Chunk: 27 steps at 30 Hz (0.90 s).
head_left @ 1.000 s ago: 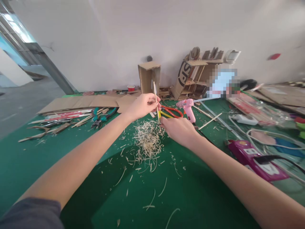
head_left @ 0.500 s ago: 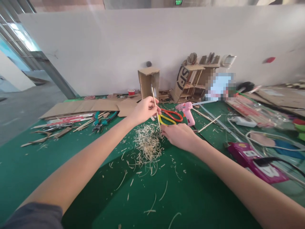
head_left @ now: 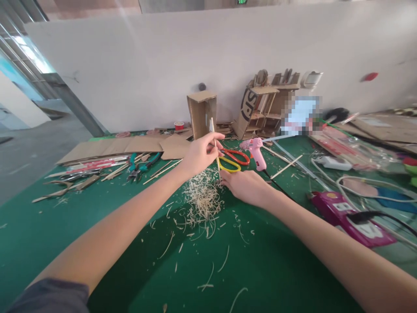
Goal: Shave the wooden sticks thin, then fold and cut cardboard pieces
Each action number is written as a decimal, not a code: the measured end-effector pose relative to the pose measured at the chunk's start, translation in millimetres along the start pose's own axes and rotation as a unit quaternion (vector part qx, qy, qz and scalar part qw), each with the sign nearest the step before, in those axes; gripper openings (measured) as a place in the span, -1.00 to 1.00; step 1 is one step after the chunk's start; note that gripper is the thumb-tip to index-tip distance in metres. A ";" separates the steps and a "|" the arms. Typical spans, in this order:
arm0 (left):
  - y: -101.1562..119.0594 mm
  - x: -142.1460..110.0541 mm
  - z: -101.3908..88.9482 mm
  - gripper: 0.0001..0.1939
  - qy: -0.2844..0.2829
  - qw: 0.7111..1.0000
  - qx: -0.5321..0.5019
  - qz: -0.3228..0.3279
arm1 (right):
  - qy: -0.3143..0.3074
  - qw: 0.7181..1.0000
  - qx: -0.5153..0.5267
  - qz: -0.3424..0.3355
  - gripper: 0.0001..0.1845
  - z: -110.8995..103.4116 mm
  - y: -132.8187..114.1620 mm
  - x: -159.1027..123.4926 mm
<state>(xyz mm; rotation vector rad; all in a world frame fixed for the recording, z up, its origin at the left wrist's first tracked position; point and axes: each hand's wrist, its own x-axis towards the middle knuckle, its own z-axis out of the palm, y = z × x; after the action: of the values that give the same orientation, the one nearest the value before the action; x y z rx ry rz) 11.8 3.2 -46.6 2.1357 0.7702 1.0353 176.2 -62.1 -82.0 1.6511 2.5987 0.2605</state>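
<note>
My left hand (head_left: 201,153) pinches a thin wooden stick (head_left: 213,130) and holds it nearly upright, its lower end over a heap of pale wood shavings (head_left: 202,198) on the green mat (head_left: 65,226). My right hand (head_left: 245,185) is closed at the stick's lower end, back of the hand up; whatever it grips is hidden. Red-and-yellow scissors (head_left: 233,159) lie just behind both hands, and a pink glue gun (head_left: 257,151) lies to their right.
Pliers (head_left: 142,164), sticks and flat cardboard (head_left: 120,145) lie at the left. Cardboard models (head_left: 202,108) stand against the white wall. A purple power strip (head_left: 353,214), white cables (head_left: 368,187) and plastic packets (head_left: 352,150) crowd the right side.
The left hand has tilted the stick slightly and spread its fingers a little; the right hand has slid a bit lower along it. The view has shifted slightly.
</note>
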 end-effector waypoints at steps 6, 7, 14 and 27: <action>-2.5 -0.5 6.0 -0.64 0.017 0.999 -0.041 0.003 | 0.003 1.000 0.017 0.013 -0.71 0.3 0.8 -0.6; -1.6 -0.7 7.2 -0.62 0.017 0.999 -0.044 0.004 | 0.003 1.000 0.021 0.015 -0.71 0.1 1.3 -0.5; 12.8 11.8 -24.9 -0.60 0.118 0.991 -0.049 0.044 | -0.007 0.996 0.082 0.034 -0.72 2.2 5.4 -0.5; -1.6 2.5 -5.8 -0.81 0.010 0.999 0.034 -0.019 | 0.121 0.987 0.101 0.005 -0.70 5.5 13.6 1.4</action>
<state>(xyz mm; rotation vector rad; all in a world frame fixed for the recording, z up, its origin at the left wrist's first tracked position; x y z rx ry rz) 8.0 7.7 -43.8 2.1618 0.8642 1.0248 188.5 -54.6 -85.0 1.7998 2.8812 0.2164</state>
